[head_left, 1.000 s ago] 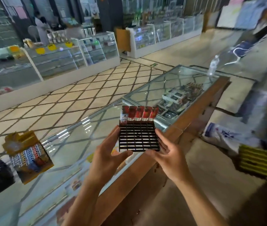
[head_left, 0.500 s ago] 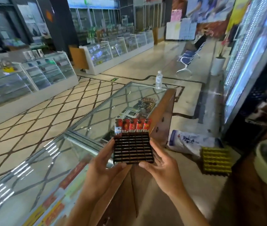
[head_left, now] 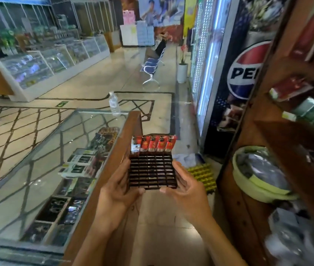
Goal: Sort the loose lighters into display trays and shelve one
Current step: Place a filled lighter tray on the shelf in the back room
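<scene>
Carrying the display tray [head_left: 152,174] off to shelve it, I'd guess, though only one row of five red lighters [head_left: 153,144] stands along its 12 o'clock edge and the other slots are bare. Left hand [head_left: 118,191] grips the 9 o'clock side and right hand [head_left: 187,191] the 3 o'clock side, fingers curled underneath and thumbs on the near rim. The tray's in mid-air, dead center, beside the glass counter [head_left: 43,150]. Next it probably needs a level turn toward the wooden shelves [head_left: 279,120] at 3 o'clock so nothing tips. Versus half a second ago the view has swung right: more of the shelves shows, the counter's slid toward 9, and the grip's the same.
</scene>
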Demonstrator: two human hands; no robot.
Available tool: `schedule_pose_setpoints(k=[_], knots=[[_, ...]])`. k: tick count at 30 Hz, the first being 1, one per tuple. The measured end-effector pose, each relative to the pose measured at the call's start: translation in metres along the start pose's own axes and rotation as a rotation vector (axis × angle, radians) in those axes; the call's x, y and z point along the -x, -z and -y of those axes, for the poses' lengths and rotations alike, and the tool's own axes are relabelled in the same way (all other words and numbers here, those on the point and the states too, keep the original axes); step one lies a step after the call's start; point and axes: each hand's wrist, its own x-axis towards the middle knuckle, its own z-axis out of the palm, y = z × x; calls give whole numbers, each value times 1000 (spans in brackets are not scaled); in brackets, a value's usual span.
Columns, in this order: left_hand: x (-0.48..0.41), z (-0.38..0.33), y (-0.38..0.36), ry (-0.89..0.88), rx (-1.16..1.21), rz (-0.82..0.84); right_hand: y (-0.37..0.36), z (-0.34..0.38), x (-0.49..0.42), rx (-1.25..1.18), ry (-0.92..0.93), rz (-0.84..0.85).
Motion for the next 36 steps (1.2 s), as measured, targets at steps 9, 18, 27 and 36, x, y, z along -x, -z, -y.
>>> schedule_pose_setpoints(k=[9, 18, 27, 36], knots=[[-178, 28, -81, 38, 19, 253, 66, -37, -127, 109, -74, -296], [-309, 64, -200, 105, 53, 560, 146, -62, -198, 134, -182, -599], [-405, 107, -350, -9, -53, 815, 257, -112, -255, 246, -245, -840], [-503, 154, -496, -28, -90, 1076, 360, -161, -325, 173, -300, -1044]])
